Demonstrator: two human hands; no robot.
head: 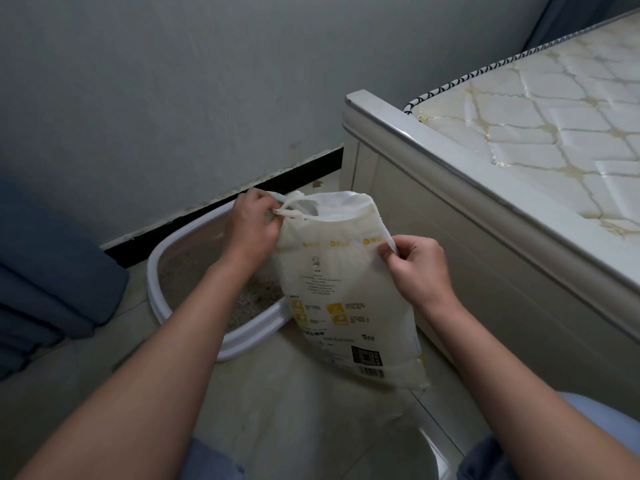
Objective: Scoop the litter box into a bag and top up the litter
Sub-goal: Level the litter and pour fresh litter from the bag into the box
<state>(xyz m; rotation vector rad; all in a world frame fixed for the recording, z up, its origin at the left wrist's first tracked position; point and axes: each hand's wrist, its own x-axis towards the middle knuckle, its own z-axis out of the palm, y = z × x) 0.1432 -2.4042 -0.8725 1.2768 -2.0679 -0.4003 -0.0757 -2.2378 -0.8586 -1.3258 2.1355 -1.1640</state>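
A cream litter bag (343, 299) with yellow labels and a barcode stands upright on the floor, its top open. My left hand (251, 225) pinches the top left corner of the bag's mouth. My right hand (415, 268) pinches the top right edge. Behind and to the left of the bag lies a white litter box (156, 271) with greyish litter (194, 275) inside; the bag and my left forearm cover part of it.
A white bed frame (450, 209) with a bare quilted mattress (554, 133) stands close on the right. A grey wall with a black baseboard (221, 202) runs behind the box. A dark blue curtain (45, 271) hangs at the left. The floor is pale tile.
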